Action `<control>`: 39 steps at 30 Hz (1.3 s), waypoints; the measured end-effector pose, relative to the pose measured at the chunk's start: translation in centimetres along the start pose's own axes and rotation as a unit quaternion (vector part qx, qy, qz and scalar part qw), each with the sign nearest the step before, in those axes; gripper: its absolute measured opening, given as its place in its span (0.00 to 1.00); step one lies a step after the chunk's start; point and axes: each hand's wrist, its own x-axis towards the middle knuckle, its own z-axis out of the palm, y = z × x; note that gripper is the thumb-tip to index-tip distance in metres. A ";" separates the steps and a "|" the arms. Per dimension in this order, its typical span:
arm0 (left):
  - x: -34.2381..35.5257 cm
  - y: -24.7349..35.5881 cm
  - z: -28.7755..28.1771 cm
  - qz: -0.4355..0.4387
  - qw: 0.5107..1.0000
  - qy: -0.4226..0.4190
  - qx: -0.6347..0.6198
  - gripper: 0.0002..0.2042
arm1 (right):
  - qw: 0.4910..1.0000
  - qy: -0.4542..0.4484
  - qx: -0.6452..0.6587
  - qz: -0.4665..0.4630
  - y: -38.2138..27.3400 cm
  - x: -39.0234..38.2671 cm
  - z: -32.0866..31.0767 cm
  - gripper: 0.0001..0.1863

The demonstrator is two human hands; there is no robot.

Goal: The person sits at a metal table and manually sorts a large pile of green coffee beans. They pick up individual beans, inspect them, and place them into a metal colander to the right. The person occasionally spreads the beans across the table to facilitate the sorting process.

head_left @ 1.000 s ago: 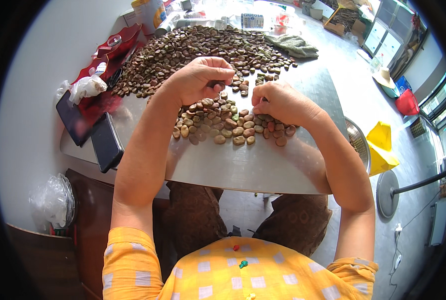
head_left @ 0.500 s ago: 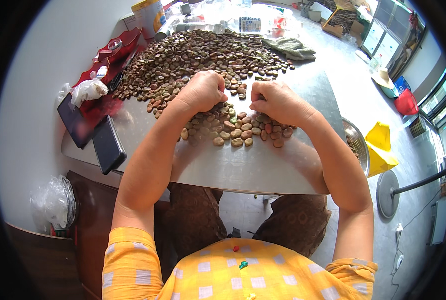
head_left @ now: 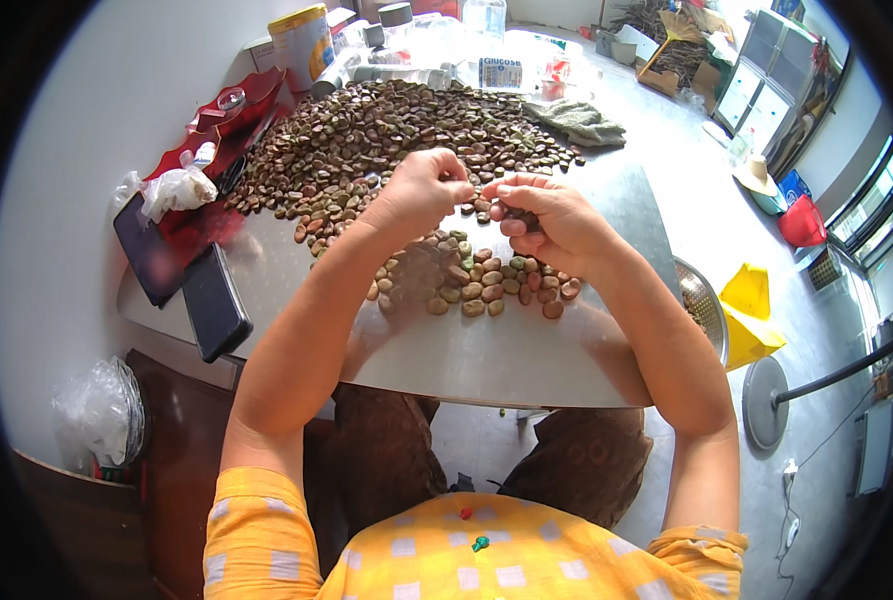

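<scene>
A large heap of brown and greenish broad beans (head_left: 367, 135) covers the far part of the grey table (head_left: 447, 355). Nearer me lies a smaller, one-layer patch of broad beans (head_left: 492, 285). Over the gap between heap and patch, my left hand (head_left: 425, 195) is closed in a pinch; whatever is between its fingertips is too small to make out. Just to its right, my right hand (head_left: 557, 222) curls palm inward around a few dark broad beans (head_left: 519, 215). The fingertips of both hands nearly meet.
Two dark phones (head_left: 215, 303) lie at the table's left edge, beside a red scalloped tray (head_left: 252, 95). Bottles (head_left: 397, 75) and a yellow-and-white can (head_left: 302, 45) stand behind the heap, a grey-green cloth (head_left: 579, 122) to its right. A perforated metal bowl (head_left: 702, 305) sits at right.
Both hands have lifted and come closer together. My right hand has turned its palm inward, showing beans in it. The view has tilted slightly upward.
</scene>
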 end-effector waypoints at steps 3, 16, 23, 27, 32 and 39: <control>0.3 -0.5 -0.3 -0.038 0.882 -0.053 -0.466 0.07 | 0.997 0.050 0.048 0.045 0.3 0.3 0.4 0.17; -2.2 2.0 4.1 0.085 0.873 0.030 -0.479 0.26 | 0.988 0.052 0.144 0.021 1.6 1.1 1.9 0.19; -1.9 1.9 3.6 0.201 0.871 0.051 -0.445 0.25 | 0.987 0.004 0.158 -0.016 1.8 1.0 1.7 0.08; -1.4 1.6 2.3 0.252 0.930 0.139 -0.231 0.21 | 0.986 -0.020 0.163 -0.042 0.7 0.5 0.8 0.03; 0.1 -0.4 1.7 0.207 0.957 0.150 -0.134 0.18 | 0.982 -0.013 0.165 -0.087 -1.0 0.1 -0.4 0.03; 1.2 -1.8 1.5 0.161 0.977 0.136 -0.010 0.19 | 0.989 0.067 -0.056 -0.120 -1.4 0.1 -1.3 0.04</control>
